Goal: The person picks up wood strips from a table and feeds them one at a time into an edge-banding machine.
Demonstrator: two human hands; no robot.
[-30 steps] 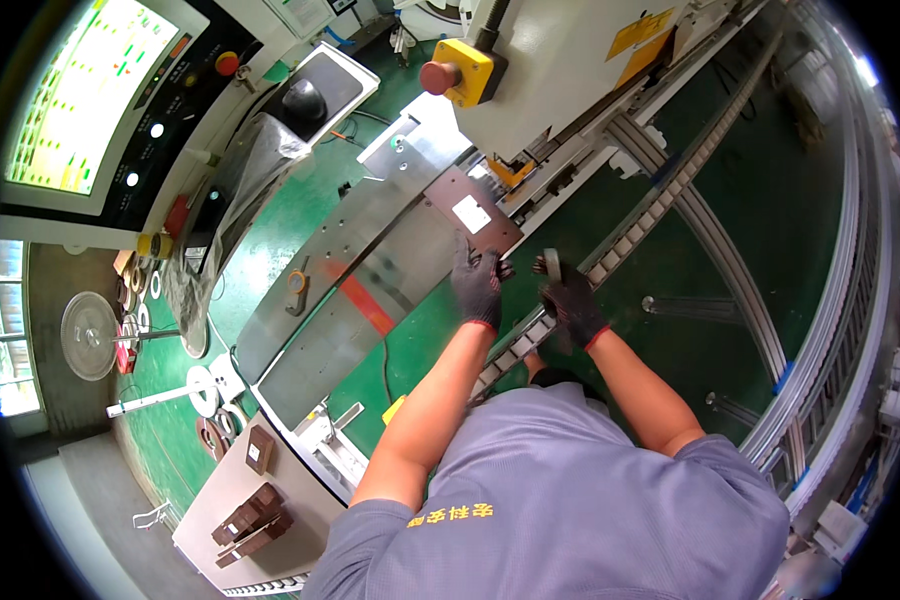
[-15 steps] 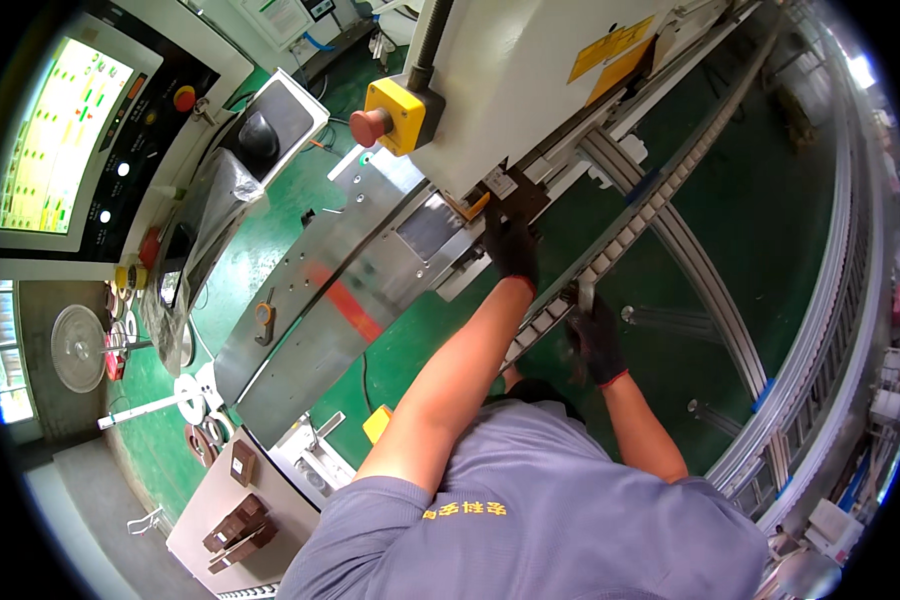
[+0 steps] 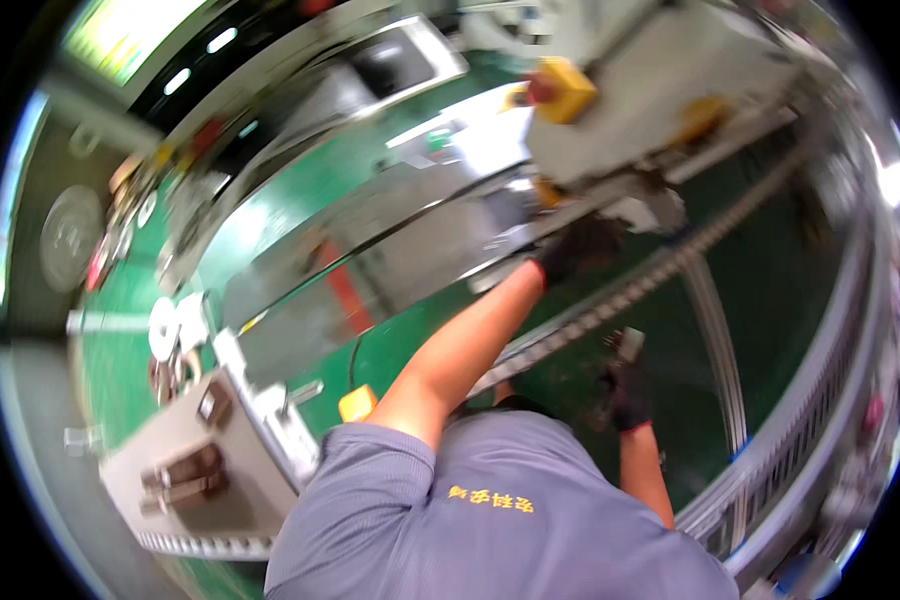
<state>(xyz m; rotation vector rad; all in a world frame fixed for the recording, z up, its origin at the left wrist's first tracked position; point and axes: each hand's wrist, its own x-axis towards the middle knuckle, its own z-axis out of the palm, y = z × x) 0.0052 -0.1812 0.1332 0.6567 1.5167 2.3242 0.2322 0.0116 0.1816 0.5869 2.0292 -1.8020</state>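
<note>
My left hand (image 3: 582,250), in a black glove, reaches to the edge of the machine. It is beside a brown and white piece (image 3: 655,205) at the outlet. Motion blur smears its fingers, so I cannot tell whether it grips that piece. On the other side of the narrow roller rail (image 3: 610,300), my right hand (image 3: 627,395), also gloved in black, is closed on a small pale object (image 3: 630,345). This object sticks up from the fingers, and its kind is too blurred to make out.
A yellow box with a red stop button (image 3: 560,90) sits on the machine. The grey metal plate (image 3: 400,265) has a red stripe. Brown blocks (image 3: 185,475) lie on a side table (image 3: 260,500) at lower left. A curved conveyor (image 3: 800,430) runs along the right.
The view has swung and blurred. My right hand has moved away from the rail with the small pale object. My left hand stays by the machine's edge, with more of the brown and white piece showing.
</note>
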